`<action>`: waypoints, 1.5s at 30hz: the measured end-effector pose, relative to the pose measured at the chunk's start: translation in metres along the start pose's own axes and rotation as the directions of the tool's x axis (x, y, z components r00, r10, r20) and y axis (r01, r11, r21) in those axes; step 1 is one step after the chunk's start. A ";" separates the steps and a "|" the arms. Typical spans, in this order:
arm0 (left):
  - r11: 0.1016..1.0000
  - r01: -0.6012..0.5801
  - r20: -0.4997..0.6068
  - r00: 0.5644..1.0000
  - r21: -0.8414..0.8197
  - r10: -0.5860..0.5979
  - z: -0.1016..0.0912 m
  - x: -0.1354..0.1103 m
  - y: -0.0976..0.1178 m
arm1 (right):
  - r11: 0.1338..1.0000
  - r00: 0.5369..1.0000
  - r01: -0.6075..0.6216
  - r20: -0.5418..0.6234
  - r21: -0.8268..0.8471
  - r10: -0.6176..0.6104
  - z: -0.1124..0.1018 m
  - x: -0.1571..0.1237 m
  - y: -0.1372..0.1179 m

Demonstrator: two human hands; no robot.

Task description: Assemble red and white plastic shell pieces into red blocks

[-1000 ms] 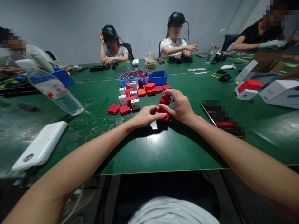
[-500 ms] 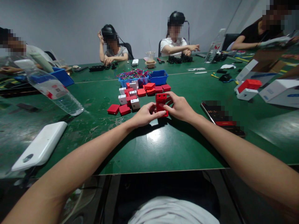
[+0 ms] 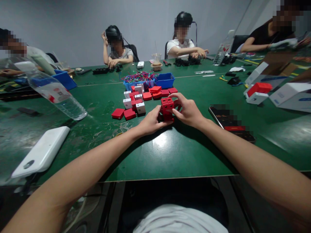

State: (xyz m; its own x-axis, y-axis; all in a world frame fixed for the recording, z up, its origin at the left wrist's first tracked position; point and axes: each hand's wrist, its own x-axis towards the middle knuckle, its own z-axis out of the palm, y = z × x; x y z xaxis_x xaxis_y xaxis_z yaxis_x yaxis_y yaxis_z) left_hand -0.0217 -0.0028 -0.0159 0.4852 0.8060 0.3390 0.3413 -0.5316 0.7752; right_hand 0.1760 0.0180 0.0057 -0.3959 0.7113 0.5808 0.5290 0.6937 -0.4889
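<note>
Both my hands hold a small red box [image 3: 167,108] just above the green table [image 3: 170,152], near its middle. My left hand [image 3: 151,122] grips its lower left side with closed fingers. My right hand [image 3: 186,110] wraps round its right side, thumb and fingers closed on it. The box stands upright with one face turned toward me. Behind it lies a heap of red and white boxes [image 3: 139,98], a short reach from my fingers.
Two blue bins [image 3: 166,80] with coloured wires stand behind the heap. A tilted water bottle [image 3: 54,92] and a white flat device [image 3: 42,152] are at left, a dark phone [image 3: 229,122] at right, white cartons [image 3: 290,94] far right. Several people sit round the table.
The red box has been turned upright and lifted a little between my hands. My right hand shifted from lying over it to gripping its side.
</note>
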 end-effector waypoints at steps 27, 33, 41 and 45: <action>0.811 0.231 0.007 0.963 -0.537 -0.270 0.001 0.010 0.001 | 0.997 0.997 0.072 0.024 0.021 -0.072 0.008 -0.003 -0.004; 0.860 0.188 -0.149 0.945 -0.474 -0.290 0.001 0.011 -0.002 | 0.998 0.996 0.069 0.052 0.008 -0.070 0.009 -0.002 -0.001; 0.869 0.305 -0.090 0.926 -0.391 -0.366 -0.002 0.009 0.002 | 0.998 0.998 0.054 0.041 -0.028 -0.052 0.007 -0.002 0.004; 0.890 0.281 -0.092 0.938 -0.358 -0.333 -0.001 0.007 0.000 | 0.999 0.997 0.051 0.052 -0.007 -0.050 0.005 -0.002 0.002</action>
State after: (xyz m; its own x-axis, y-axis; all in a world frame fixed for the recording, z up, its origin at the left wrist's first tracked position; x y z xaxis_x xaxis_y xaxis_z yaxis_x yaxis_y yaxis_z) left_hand -0.0190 0.0033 -0.0132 0.2676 0.9573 0.1093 0.1515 -0.1538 0.9764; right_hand 0.1740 0.0186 0.0001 -0.4602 0.6805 0.5702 0.5136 0.7280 -0.4542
